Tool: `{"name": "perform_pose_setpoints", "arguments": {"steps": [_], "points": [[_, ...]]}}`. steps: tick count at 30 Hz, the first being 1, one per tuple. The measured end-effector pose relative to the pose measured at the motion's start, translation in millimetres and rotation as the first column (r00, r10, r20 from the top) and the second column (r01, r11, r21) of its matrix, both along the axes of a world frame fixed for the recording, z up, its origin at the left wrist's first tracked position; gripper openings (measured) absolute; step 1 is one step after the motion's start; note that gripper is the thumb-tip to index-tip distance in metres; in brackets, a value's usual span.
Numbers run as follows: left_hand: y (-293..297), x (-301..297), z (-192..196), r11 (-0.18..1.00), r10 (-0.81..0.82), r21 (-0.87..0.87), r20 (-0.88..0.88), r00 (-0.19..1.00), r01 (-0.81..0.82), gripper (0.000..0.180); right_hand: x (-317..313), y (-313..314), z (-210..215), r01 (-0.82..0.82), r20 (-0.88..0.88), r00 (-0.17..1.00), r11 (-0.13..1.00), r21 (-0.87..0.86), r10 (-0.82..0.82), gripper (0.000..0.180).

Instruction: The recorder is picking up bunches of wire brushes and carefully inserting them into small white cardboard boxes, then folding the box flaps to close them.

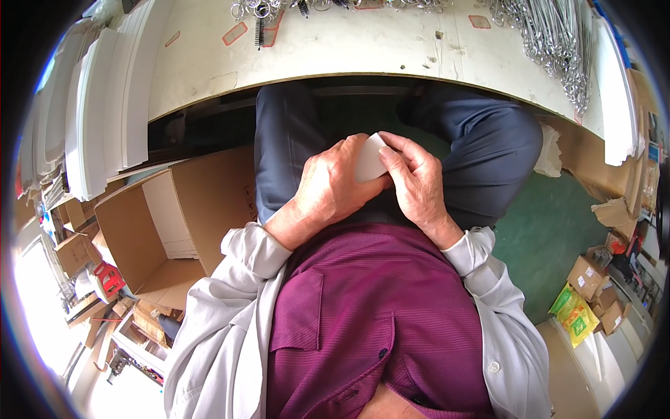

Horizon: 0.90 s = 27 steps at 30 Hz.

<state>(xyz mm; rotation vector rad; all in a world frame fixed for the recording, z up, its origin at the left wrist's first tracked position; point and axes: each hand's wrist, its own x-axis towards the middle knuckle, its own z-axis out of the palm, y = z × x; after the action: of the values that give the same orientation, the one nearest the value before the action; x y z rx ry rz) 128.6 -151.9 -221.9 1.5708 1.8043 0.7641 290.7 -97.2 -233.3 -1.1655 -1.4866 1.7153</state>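
White card (368, 159) pinched between left hand (329, 188) and right hand (416, 183).

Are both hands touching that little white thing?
Touching. The head view shows the left hand wrapped around the small white piece, and the right hand's fingers pressed on its edge.

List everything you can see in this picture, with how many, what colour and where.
small flat piece: one, white, held between both hands over the lap
workbench: one, off-white top, across the upper part of the view
metal rings and wire parts: many, silver, heaped on the bench at top and top right
white panels: a stack, white, standing at the left
open cardboard box: one, brown, on the floor at the left
small cartons: several, brown, lower right
packet: one, yellow-green, lower right
floor: green, at the right
left hand: gripping the piece
right hand: fingers on the piece
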Motion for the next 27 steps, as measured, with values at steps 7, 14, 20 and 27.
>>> {"name": "perform_pose_setpoints", "arguments": {"steps": [7,14,20,27], "points": [[-1,-2,4,0.997,-0.022,-0.068,-0.020,1.000,0.021,0.056,0,1,1,0.001,0.007,1.000,0.999,-0.035,0.000,0.036],[-2,-4,3,0.998,-0.035,-0.053,0.000,0.999,0.035,0.055,0,1,-2,0.006,0.003,1.000,1.000,-0.022,-0.005,0.036],[-2,-4,0,0.998,-0.035,-0.060,0.019,0.999,0.036,0.056,0,1,-6,0.001,0.013,1.000,1.000,-0.026,-0.001,0.034],[-1,-4,-4,0.996,-0.019,-0.090,0.046,0.999,0.023,0.052,1,4,-10,-0.007,0.063,0.998,1.000,0.002,0.007,0.033]]}}
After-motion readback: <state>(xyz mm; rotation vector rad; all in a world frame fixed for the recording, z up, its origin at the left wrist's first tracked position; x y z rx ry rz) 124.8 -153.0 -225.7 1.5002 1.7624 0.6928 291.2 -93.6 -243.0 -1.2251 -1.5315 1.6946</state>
